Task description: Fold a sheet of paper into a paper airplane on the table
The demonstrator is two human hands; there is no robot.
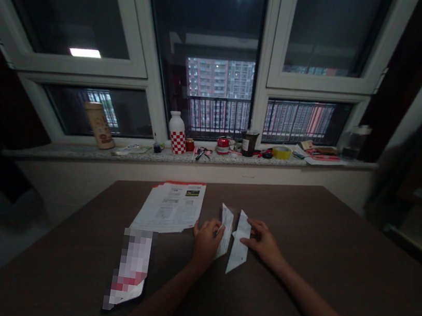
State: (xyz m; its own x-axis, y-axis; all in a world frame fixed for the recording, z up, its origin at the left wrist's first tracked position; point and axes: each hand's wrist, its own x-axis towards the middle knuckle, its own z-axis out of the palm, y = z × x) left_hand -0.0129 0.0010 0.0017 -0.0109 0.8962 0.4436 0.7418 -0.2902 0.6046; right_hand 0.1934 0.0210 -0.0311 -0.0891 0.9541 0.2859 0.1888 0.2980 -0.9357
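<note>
Left to right, lower left first: a flat object (pixel 131 267) lies on the dark brown tabletop (pixel 303 228), pixelated so it can't be identified, maybe a phone. It sits out beside the work area, probably just set down out of the way. Next, a stack of printed sheets (pixel 169 206) with a red top edge lies flat, off to the left of the hands, which keeps it clear of them.

The left hand (pixel 206 242) is curled closed at the edge of a narrow paper strip (pixel 225 230). It seems to grip that edge, though the thumb is partly hidden. The strip stands tilted on the table, and the hold looks like what keeps it in place. Just right of it, almost touching, lies a pointed paper piece (pixel 239 243). The right hand (pixel 264 241) is open, with its fingertips (pixel 249 227) resting on the piece's upper right edge, no pinch visible, likely pinning it flat.

Behind, on the stone window sill (pixel 78 152), stand a tan canister (pixel 100 125), a white bottle with red checks (pixel 177 132), a red can (pixel 222 145), a dark cup (pixel 249 143), a yellow tape roll (pixel 282 152), loose papers (pixel 323 155) and a clear jug (pixel 355 141), all lined along the glass, apparently kept off the table.
</note>
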